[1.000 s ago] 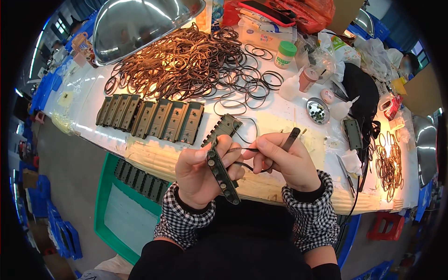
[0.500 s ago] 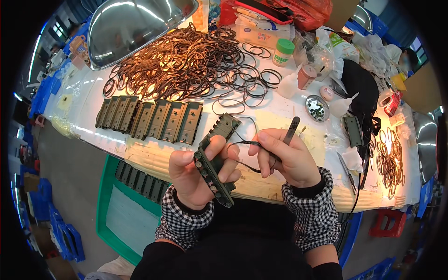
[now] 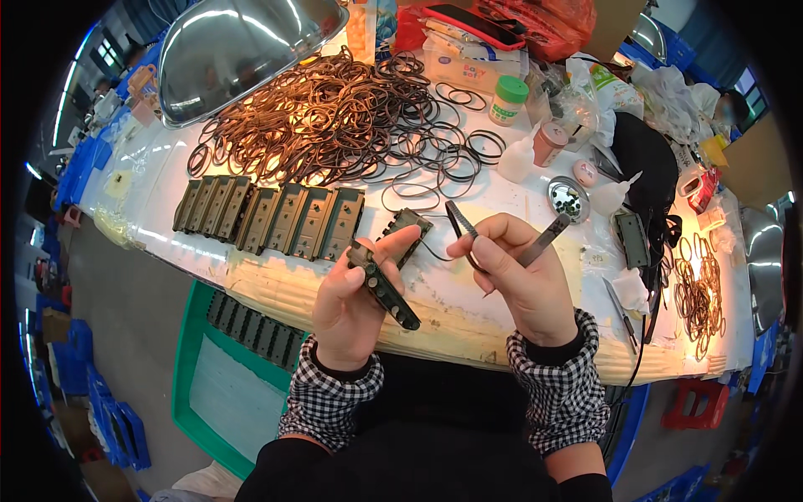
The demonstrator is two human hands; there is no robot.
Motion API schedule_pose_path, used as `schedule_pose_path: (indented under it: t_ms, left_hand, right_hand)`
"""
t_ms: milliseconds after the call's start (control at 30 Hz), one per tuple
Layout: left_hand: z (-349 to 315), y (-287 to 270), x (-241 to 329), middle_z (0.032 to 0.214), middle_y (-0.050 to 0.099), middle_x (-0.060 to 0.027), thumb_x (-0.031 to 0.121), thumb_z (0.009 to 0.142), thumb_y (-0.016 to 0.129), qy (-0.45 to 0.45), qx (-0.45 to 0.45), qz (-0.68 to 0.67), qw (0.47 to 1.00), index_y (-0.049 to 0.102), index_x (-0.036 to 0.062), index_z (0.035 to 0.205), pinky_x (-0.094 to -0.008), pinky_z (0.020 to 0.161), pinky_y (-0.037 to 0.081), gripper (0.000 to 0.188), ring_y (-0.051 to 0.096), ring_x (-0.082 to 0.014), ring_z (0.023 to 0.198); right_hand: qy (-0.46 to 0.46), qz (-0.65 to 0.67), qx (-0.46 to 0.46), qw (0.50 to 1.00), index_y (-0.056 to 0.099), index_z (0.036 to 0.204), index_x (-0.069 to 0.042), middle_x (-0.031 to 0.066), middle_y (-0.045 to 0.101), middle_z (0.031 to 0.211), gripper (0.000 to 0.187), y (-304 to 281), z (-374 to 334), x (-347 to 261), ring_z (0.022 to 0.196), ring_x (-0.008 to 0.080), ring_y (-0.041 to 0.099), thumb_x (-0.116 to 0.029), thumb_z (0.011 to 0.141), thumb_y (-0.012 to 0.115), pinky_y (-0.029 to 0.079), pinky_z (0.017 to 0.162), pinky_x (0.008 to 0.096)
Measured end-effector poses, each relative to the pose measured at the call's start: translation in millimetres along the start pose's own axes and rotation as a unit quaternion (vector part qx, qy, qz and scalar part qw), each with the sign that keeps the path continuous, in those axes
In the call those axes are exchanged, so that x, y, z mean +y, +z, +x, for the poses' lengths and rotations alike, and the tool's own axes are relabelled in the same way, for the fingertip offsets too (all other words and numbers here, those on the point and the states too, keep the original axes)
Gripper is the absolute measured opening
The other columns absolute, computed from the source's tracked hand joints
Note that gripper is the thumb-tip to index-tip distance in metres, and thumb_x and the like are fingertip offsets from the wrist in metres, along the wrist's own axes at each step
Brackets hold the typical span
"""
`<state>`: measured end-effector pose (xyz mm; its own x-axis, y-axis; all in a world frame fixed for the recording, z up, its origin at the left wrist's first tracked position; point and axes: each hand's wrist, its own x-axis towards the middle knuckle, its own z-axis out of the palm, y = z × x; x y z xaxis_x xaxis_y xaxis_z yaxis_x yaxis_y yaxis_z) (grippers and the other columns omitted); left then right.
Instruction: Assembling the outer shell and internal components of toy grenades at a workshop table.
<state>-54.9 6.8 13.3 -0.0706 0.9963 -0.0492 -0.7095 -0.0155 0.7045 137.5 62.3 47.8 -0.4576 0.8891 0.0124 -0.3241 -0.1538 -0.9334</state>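
Note:
My left hand (image 3: 343,309) grips a dark green model tank hull (image 3: 386,293), its row of small round wheels facing up. My right hand (image 3: 531,280) pinches a thin black toothed track loop (image 3: 460,219), which stands up from the fingertips. Grey tweezers (image 3: 548,238) also rest in the right hand, pointing up to the right. The loop and the hull are apart. Just beyond the left fingers another green hull (image 3: 407,222) lies on the table, partly hidden by them.
A tangled heap of track loops (image 3: 318,117) lies under a metal lamp shade (image 3: 242,54). Green hulls stand in a row (image 3: 272,217) to the left. A green tray (image 3: 188,360) sits below the table edge. Right are white squeeze bottles (image 3: 516,159), a small metal dish (image 3: 569,213) and scissors (image 3: 621,309).
My left hand has lifted slightly and turned the hull. My right hand has moved a little right with the tweezers, and the track loop now stands upright, away from the hull.

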Motion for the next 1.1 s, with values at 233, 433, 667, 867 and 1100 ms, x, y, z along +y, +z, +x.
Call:
schedule_pose_path:
  t_ms: [233,433,667,867,1100]
  left_hand:
    - [-2,3,-6,0.13,0.052,-0.0292,0.034,0.079,0.063,0.015,-0.157,0.08,0.984,0.046,0.0082,0.084,-0.0264,0.07,0.043,0.031,0.054,-0.0148,0.072]
    - [-6,2,-4,0.112,0.059,-0.0179,0.036,0.075,0.072,-0.025,-0.138,0.151,0.979,0.047,0.0071,0.085,-0.0262,0.069,0.046,0.04,0.054,-0.0155,0.072]
    - [-5,-3,6,0.079,0.046,-0.0041,0.038,0.073,0.073,-0.041,-0.19,0.137,0.971,0.045,0.0075,0.08,-0.0235,0.063,0.046,0.041,0.053,-0.016,0.073]
    - [-3,0,13,0.078,0.045,-0.004,0.036,0.074,0.071,-0.035,-0.197,0.09,0.976,0.045,0.0075,0.079,-0.0235,0.064,0.045,0.039,0.051,-0.016,0.071]
    - [-4,-3,13,0.079,0.044,-0.0042,0.035,0.075,0.068,-0.03,-0.154,0.106,0.982,0.045,0.0077,0.082,-0.0241,0.065,0.045,0.036,0.052,-0.0162,0.073]
  right_hand:
    - [-0.002,-0.046,0.037,0.998,0.066,0.097,0.001,0.0049,0.07,0.092,0.014,8,-1,1,0.076,0.0059,0.06,-0.008,0.087,0.071,0.047,0.067,0.0199]
    - [-0.019,-0.083,0.045,0.995,0.066,0.093,0.0,0.001,0.067,0.079,0.012,7,-2,8,0.06,-0.0004,0.051,-0.008,0.087,0.071,0.034,0.05,0.0163]
    - [-0.138,-0.215,0.093,0.962,0.066,0.087,0.0,-0.0052,0.055,0.065,0.012,4,-3,14,0.048,-0.0011,0.032,-0.011,0.09,0.067,0.022,0.044,0.0194]
    - [-0.194,-0.307,-0.037,0.931,0.067,0.09,0.003,0.0019,0.063,0.076,0.018,2,0,8,0.055,-0.0011,0.044,-0.013,0.096,0.059,0.031,0.046,0.0179]
    - [0.058,-0.209,-0.141,0.966,0.067,0.091,0.001,-0.0037,0.063,0.076,0.014,2,-12,-6,0.062,-0.0018,0.048,-0.013,0.094,0.063,0.037,0.052,0.0163]
